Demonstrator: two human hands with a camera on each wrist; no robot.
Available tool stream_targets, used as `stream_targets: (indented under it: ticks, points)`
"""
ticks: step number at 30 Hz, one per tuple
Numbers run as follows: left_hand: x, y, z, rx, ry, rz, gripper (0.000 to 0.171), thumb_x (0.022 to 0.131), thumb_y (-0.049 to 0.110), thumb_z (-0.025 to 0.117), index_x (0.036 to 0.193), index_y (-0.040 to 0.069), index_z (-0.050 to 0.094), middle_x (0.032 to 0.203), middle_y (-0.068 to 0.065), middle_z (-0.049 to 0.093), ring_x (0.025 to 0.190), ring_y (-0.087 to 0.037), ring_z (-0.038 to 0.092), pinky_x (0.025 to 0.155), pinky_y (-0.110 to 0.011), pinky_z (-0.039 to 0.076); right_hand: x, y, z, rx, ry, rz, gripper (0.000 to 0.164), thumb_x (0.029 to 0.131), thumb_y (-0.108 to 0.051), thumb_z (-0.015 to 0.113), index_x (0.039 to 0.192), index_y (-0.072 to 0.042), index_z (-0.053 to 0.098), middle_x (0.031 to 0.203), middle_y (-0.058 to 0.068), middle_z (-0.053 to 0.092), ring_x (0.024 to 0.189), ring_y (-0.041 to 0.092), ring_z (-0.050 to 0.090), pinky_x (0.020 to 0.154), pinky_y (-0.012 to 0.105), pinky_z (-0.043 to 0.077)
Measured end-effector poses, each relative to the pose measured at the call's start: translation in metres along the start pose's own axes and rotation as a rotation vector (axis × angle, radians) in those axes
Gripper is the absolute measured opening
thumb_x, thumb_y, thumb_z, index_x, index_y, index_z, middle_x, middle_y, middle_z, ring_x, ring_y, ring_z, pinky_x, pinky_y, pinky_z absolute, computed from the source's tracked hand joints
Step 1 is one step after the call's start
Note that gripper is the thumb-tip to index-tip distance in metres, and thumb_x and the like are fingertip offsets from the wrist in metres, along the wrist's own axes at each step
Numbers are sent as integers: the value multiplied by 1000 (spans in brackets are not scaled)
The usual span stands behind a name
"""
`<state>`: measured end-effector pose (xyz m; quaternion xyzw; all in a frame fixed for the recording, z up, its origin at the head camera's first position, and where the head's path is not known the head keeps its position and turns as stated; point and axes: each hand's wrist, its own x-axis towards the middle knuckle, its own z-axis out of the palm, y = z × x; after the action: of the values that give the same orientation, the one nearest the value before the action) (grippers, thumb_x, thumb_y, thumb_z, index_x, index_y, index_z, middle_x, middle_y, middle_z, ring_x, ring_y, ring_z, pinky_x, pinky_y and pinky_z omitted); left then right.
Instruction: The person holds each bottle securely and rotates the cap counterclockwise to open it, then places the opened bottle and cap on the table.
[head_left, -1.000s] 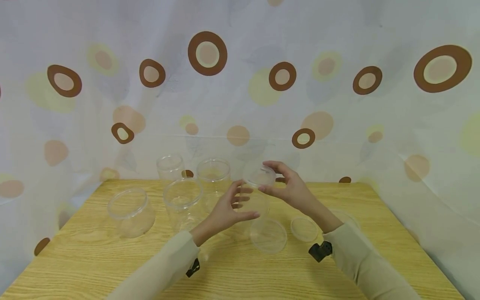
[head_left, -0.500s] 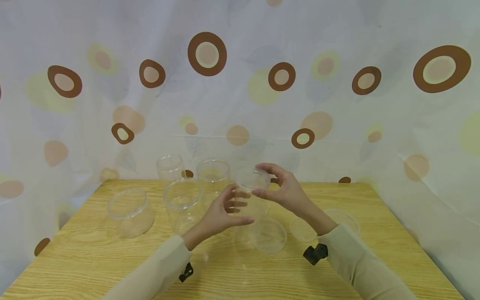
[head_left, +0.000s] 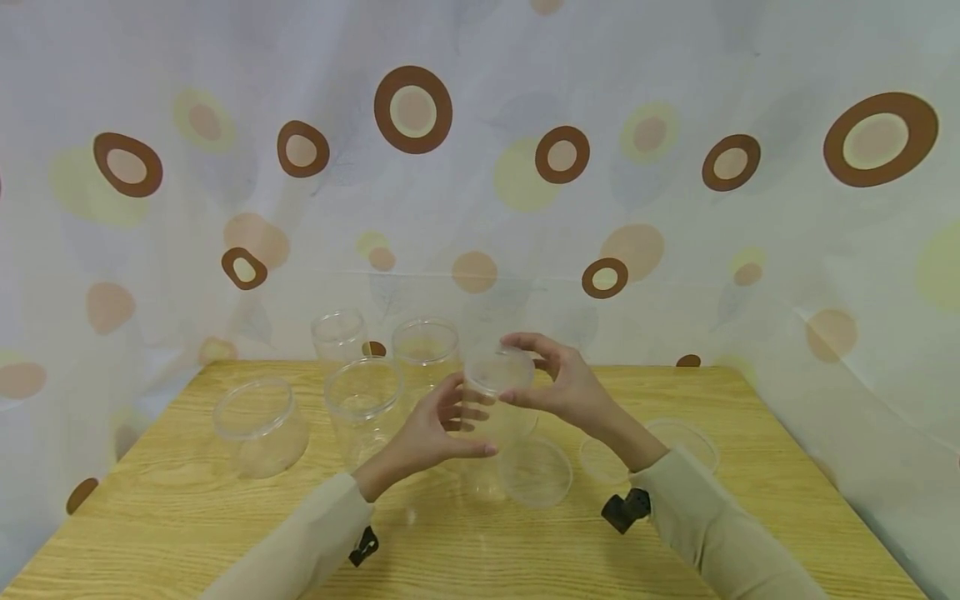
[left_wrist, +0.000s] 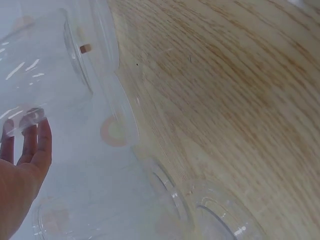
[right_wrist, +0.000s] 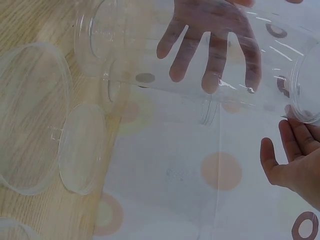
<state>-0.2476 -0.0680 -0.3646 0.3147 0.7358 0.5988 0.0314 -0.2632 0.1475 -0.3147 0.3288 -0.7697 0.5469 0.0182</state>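
Observation:
A tall clear plastic jar (head_left: 491, 467) stands between my hands, upright in the head view. My left hand (head_left: 431, 433) holds its side, fingers round the far wall and thumb in front. Through the clear wall those fingers show in the right wrist view. My right hand (head_left: 566, 387) grips the round lid (head_left: 498, 371) at the jar's top between thumb and fingers. In the right wrist view, fingertips of that hand touch the rim. Whether the lid is pressed fully down is hard to tell, and so is whether the jar's base touches the wooden table (head_left: 450, 567).
Several open clear jars stand at left: a wide low jar (head_left: 258, 433), a larger jar (head_left: 365, 412), and two behind. Flat clear lids lie at right, including a large lid (head_left: 535, 472), a small lid (head_left: 600, 460) and a far lid (head_left: 686, 437). A patterned curtain (head_left: 480, 208) hangs behind.
Both hands, with the jar and its lid, have shifted a little left and down, toward the person. The jars and lids on the table have stayed in place.

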Motion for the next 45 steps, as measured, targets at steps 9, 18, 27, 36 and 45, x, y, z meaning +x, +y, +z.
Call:
stream_targets:
  ticks: [9,18,27,36,45]
  points:
    - [-1,3,-4,-45,-83,14,79,70,6,78,136,17,35,120,-19,56,104,-32,59,83,-37,51,0,3,-3,77,-88,-51,59,77,-14,74,129,-6,47,131,14,48,117,25,50,89,32,46]
    - [3,-18,-7,-64,-89,35,85,70,5,78,139,21,31,128,-20,49,110,-27,57,87,-34,49,4,6,-10,97,-215,-92,62,84,-15,66,138,-13,37,138,10,39,120,19,45,94,32,42]
    - [2,-27,-10,4,6,37,79,71,10,78,135,25,35,128,-17,49,112,-26,55,92,-41,46,-1,6,-3,-33,-36,-105,64,81,-19,70,136,-16,36,135,7,43,122,23,40,98,50,35]
    - [-6,-1,-4,25,50,13,79,72,2,76,137,16,33,127,-18,49,113,-33,53,94,-47,44,-6,0,17,-154,152,-74,62,75,-17,75,128,-12,43,126,10,50,115,22,45,92,44,39]
    - [-5,-19,-8,-1,-9,30,83,71,3,76,138,20,31,128,-19,48,112,-32,54,91,-44,46,-3,2,9,-50,-1,-95,58,79,-15,72,129,-13,43,127,9,48,113,22,45,93,43,41]
